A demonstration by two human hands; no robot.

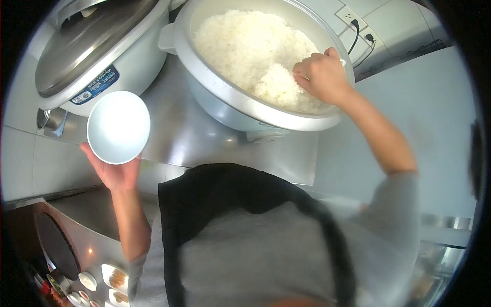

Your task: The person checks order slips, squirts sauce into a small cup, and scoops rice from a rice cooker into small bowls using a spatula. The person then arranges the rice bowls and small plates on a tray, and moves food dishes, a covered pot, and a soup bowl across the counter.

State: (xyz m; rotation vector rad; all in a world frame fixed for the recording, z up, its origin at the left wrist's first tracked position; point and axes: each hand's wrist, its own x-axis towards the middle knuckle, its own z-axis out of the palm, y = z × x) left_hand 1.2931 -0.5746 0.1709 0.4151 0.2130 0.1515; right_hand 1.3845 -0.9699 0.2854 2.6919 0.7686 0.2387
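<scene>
On the left, my left hand (121, 175) supports a white bowl (118, 128) from below. The bowl's mouth faces me, and its inside looks plain white. My right hand (327, 77) is closed over the right side of a large open rice cooker (220, 102). A raised clump of cooked rice (279, 84) lies right against its fingers. Whatever the fingers grip is hidden by the hand and the rice. More white rice (245, 41) fills the cooker, heaped toward the far side.
A second rice cooker (138, 66) with a metal lid (97, 46) stands at upper left, a small metal container (49, 118) beside it. Both cookers rest on a steel counter (179, 135). Plugged wall outlets (353, 18) are at upper right. Food dishes (115, 276) sit at lower left.
</scene>
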